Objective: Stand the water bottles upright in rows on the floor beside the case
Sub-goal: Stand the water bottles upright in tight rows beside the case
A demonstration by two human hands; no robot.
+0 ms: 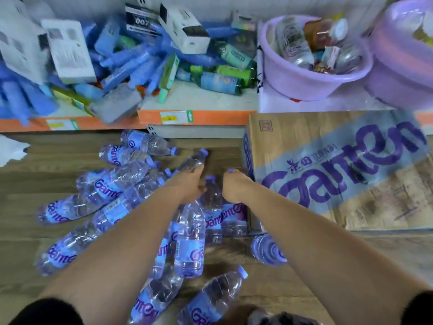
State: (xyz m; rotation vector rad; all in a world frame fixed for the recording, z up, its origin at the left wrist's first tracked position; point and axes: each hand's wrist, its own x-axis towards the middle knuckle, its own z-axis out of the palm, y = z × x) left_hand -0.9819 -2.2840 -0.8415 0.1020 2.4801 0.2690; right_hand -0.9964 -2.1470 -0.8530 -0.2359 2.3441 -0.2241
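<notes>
**Both hands on bottles just left of the case**

Head view. The cardboard case [328, 165] lies on the wooden floor [35, 165], with a large purple brand word printed on it. Just left of the case, the right hand [234, 187] is curled over the top of a standing bottle [234, 218], and the purple cap [230, 170] shows above the fingers. This bottle is upright and very close to the side of the case; if it touches the case cannot be told. One place further from the case stands a second upright bottle [212, 202], between the two hands. The left hand [187, 185] grips a tilted bottle [192, 163] around its shoulder, with the neck pointing up and away from the person. Well to the left of the case, many loose bottles [112, 184] lie on their sides in a heap. Near the case corner closest to the person, a fallen bottle [268, 252] shows its bottom to the camera. Behind the case, a shelf [196, 117] with an orange edge carries boxes and blue packs, and a purple basin [311, 76] stands there too.
</notes>
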